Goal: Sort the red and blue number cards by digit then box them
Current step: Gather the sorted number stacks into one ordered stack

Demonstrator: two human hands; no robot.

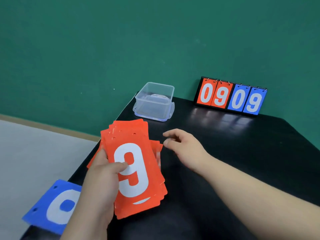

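Left hand (pixel 102 177): its grip is closed round a fanned stack of red number cards (pixel 131 135). The thumb (pixel 123 166) presses on the face of the top card and the fingers are hidden behind the stack. The top card shows a white 9, and punched holes are visible along its far edge. The stack is held at the left edge of the black table (pixel 242 153), towards the near end; whether it touches the surface cannot be told. Right hand (pixel 181 146): its grip is loosely parted and has hold of nothing. The fingertips are just beside the right side of the fan, and contact with the cards cannot be confirmed. A blue card (pixel 52 203) showing a white 0 lies at the near left corner of the table, overhanging the left edge and partly covered by the left wrist; whether more cards lie beneath it cannot be told. A clear plastic box (pixel 152 108) stands open at the far left corner, seated on its lid (pixel 170 111), with no cards inside. A flip scoreboard (pixel 230 97) stands along the far edge, well apart from the hands. It reads red 0, red 9, blue 0, blue 9.
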